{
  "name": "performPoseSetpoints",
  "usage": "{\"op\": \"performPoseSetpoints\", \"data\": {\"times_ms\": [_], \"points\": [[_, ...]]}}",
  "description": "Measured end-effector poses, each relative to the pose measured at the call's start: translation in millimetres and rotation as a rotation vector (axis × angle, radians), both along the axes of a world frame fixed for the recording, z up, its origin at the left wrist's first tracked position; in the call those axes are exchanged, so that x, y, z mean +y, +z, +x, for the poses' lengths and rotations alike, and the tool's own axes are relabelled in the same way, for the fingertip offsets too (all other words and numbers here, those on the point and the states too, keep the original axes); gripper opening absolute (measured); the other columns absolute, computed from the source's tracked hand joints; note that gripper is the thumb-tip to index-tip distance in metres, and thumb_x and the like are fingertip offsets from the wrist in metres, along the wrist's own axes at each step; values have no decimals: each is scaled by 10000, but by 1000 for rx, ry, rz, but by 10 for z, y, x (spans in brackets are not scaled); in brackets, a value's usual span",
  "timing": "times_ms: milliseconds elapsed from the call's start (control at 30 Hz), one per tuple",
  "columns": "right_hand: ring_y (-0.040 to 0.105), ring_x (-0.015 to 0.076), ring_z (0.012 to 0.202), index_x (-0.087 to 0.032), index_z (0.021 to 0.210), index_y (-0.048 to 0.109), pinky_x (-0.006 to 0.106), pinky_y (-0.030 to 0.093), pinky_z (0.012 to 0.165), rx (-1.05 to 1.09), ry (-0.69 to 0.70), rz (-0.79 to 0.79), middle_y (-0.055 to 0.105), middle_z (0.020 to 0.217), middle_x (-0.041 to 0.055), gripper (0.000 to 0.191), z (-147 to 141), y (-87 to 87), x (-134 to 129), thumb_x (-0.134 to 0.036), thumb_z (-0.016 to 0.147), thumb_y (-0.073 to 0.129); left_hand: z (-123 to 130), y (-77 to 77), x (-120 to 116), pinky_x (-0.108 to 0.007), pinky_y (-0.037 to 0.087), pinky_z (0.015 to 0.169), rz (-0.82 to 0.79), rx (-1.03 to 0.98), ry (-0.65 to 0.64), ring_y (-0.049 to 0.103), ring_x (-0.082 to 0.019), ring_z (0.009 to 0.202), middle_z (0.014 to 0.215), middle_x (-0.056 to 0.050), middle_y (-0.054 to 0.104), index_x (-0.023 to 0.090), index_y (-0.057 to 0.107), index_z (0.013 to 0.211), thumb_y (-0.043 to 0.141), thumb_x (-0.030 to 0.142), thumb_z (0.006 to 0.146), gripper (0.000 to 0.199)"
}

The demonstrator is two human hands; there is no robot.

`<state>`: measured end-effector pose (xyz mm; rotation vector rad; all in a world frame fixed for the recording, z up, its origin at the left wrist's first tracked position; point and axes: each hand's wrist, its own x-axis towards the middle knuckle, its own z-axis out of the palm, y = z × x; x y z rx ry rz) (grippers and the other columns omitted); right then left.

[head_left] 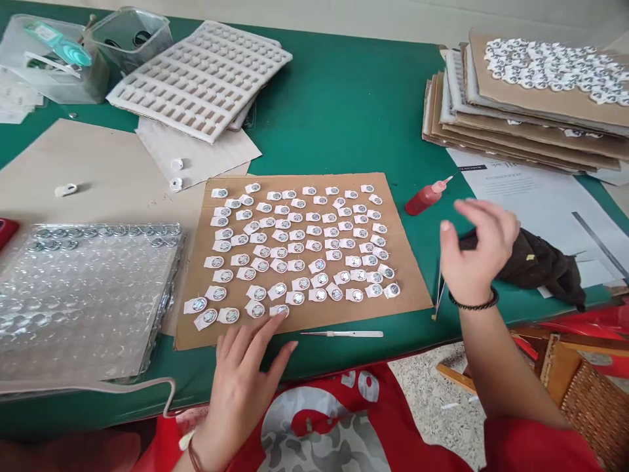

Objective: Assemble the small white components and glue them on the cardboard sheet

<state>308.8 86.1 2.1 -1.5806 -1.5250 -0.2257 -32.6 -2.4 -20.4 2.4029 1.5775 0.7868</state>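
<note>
A brown cardboard sheet (407, 288) lies in front of me, covered with rows of small white tabs, each bearing a round silvery disc. At the sheet's front edge, the index fingertip of my left hand (248, 364) rests on one white tab (280, 311); its fingers are extended and grip nothing. To the right of the sheet, my right hand (479, 246) is raised with thumb and fingers apart, and I see nothing in it. Beyond it lies a red squeeze bottle (425, 198) with a thin needle tip. Tweezers (439, 288) and a crumpled dark cloth (540, 262) are beside this hand.
A white-handled thin tool (351, 334) lies before the sheet. At left is a clear plastic tray (83, 308) with round parts along its back. White foam trays (206, 78) and plastic bins (130, 39) stand behind. Stacked cardboard sheets (521, 128) rise at back right.
</note>
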Motion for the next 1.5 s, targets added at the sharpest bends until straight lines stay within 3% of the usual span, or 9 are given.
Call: {"op": "performPoseSetpoints", "data": {"times_ms": [133, 200, 267, 433, 633, 1033, 1200, 1333, 1500], "points": [[414, 235, 1221, -217, 1349, 291, 414, 415, 960, 426, -34, -160, 355, 1355, 121, 737, 285, -223, 419, -392, 726, 645, 20, -92, -176, -271, 397, 676, 12, -115, -88, 518, -146, 707, 724, -10, 578, 197, 609, 849, 655, 125, 773, 114], [442, 240, 1204, -202, 1363, 219, 429, 429, 954, 543, 12, -259, 377, 1339, 142, 865, 335, -355, 569, -409, 663, 685, 75, -72, -155, -266, 373, 622, 4, -152, -133, 485, -137, 632, 610, 11, 524, 187, 542, 660, 659, 136, 770, 168], [473, 228, 1173, -206, 1351, 203, 429, 442, 947, 601, 40, -313, 402, 1316, 139, 895, 349, -451, 672, -398, 632, 700, 135, -36, -97, -267, 366, 608, 11, -174, -135, 476, -136, 620, 606, 7, 521, 178, 507, 649, 665, 143, 765, 198], [488, 206, 1127, -199, 1313, 269, 427, 422, 981, 641, 19, -353, 451, 1260, 109, 831, 379, -536, 857, -296, 631, 732, 266, 41, 52, -267, 360, 627, 15, -163, -264, 458, -137, 641, 621, -3, 513, 168, 483, 687, 598, 118, 810, 176], [519, 174, 1024, -122, 1173, 475, 389, 475, 892, 626, -16, -395, 502, 1137, 90, 376, 461, -627, 1068, -354, 879, 513, 428, 93, 152, -252, 382, 653, -39, -140, -338, 484, -128, 677, 684, -8, 545, 170, 504, 717, 577, 98, 821, 146], [527, 159, 978, -112, 1118, 498, 375, 470, 879, 620, 55, -448, 527, 1066, 76, 356, 515, -663, 1056, -366, 869, 528, 709, 121, 329, -297, 460, 697, -114, -63, -364, 567, -172, 799, 855, -19, 625, 226, 574, 947, 566, 169, 840, 121], [554, 172, 958, -158, 1088, 483, 363, 483, 873, 654, 254, -405, 553, 1062, 71, 418, 254, -336, 806, -431, 792, 597, 1129, 350, 753, -362, 474, 835, -275, -223, -291, 571, -198, 975, 1046, -43, 604, 249, 541, 1053, 533, 259, 863, 191], [587, 165, 903, -211, 1025, 534, 277, 530, 745, 603, 483, -443, 567, 1025, 50, 391, -126, 37, 220, -438, 730, 652, 1597, 529, 1046, -386, 428, 962, -463, -599, -285, 462, -229, 1192, 1376, -84, 392, 270, 347, 1312, 581, 400, 824, 557], [594, 131, 950, -263, 1151, 394, 247, 537, 771, 542, 396, -408, 548, 1129, 41, 434, -146, 106, -457, -391, 793, 602, 1991, 600, 1060, -337, 418, 961, -699, -712, -473, 524, -205, 1119, 1211, -66, 555, 216, 513, 1143, 471, 414, 888, 325]]}}
